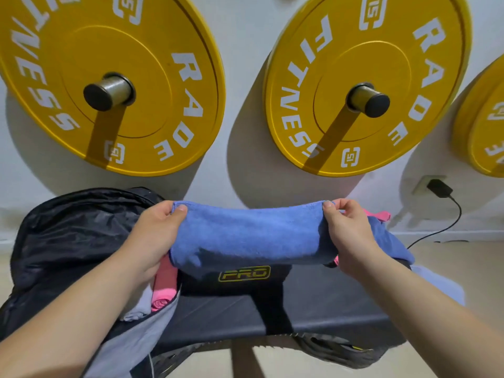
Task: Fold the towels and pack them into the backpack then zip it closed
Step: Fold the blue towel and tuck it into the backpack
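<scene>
I hold a blue towel (251, 236) stretched between both hands above the bench. My left hand (152, 236) pinches its left top corner and my right hand (346, 233) pinches its right top corner. The towel hangs doubled over in front of me. The black backpack (76, 233) lies open at the left on the bench, its flap thrown back. Inside it a rolled pink towel (163, 285) and a pale grey towel (139, 304) show. More blue cloth (390, 241) and a bit of pink cloth (379, 215) lie behind my right hand.
A dark padded bench (313, 306) with a "PRO" label carries the bag. Yellow weight plates (114, 77) hang on pegs on the white wall behind. A black charger (439, 188) sits in a wall socket at the right, its cable trailing down to the floor.
</scene>
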A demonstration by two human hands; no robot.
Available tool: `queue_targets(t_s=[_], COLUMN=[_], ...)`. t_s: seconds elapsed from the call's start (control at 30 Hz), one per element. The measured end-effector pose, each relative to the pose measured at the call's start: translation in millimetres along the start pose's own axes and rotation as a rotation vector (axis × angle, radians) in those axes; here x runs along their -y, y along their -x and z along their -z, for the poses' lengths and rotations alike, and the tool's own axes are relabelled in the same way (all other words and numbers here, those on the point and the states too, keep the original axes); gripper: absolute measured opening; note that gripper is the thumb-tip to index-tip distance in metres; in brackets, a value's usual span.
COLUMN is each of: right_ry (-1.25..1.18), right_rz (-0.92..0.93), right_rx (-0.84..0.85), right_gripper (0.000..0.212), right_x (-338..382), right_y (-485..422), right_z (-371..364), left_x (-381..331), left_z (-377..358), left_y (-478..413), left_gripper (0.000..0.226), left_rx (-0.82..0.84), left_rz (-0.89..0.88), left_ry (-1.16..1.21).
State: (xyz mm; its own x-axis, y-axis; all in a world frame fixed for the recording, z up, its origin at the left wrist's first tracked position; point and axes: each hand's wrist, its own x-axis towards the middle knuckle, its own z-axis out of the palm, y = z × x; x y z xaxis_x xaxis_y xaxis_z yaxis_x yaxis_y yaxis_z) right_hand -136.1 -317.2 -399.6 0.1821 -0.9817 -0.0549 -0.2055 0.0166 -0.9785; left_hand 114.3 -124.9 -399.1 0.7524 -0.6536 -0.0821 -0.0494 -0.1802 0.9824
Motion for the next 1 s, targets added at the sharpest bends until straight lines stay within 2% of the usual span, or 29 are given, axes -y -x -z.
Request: queue_targets(t_s=[0.23,0.4,0.47,0.53,0.6,0.7,0.8,0.93,1.0], right_ry=[0.109,0.127,0.035,-0.101,-0.177,-0.173,-0.109,0.126,0.288], right_rz=[0.010,0.098,0.174,0.254,0.338,0.374,0.253,0.002,-0.055], right_rx=[0.008,-0.012,-0.049,-0.054,-0.047,-0.057,0.023,0.359,0.546], right_gripper=[0.016,0.013,0.011,0.009,0.009,0.011,0.014,0.027,0.020], right_x=[7.0,5.9,8.3,12.2,15.4,13.8,-4.2,-45.4,-61.2], right_y=[2.2,0.9,-1.3,-5.3,-10.6,-15.2,-14.6,-7.8,-1.5], right_z=[8.8,8.4,4.0,-1.2,-3.9,-0.6,8.6,26.7,34.1], left_x=[3.3,7.4,0.1,-10.8,-17.4,-10.2,6.5,41.4,58.4], left_z=[10.0,7.2,6.2,3.2,-0.7,-3.3,-2.6,7.3,15.2], left_y=[-4.7,-8.0,-10.4,-12.5,-12.7,-15.3,-15.6,-11.1,-6.1], left_gripper=[0.030,0.022,0.018,0.018,0.018,0.019,0.019,0.017,0.018], left_rx=[0.079,-0.078,-0.181,-0.258,-0.266,-0.204,-0.062,0.186,0.303], left_rz=[0.013,-0.147,-0.235,-0.277,-0.267,-0.230,-0.073,0.147,0.203], left_ry=[-0.069,-0.169,-0.215,-0.165,-0.042,0.009,0.011,-0.205,-0.364])
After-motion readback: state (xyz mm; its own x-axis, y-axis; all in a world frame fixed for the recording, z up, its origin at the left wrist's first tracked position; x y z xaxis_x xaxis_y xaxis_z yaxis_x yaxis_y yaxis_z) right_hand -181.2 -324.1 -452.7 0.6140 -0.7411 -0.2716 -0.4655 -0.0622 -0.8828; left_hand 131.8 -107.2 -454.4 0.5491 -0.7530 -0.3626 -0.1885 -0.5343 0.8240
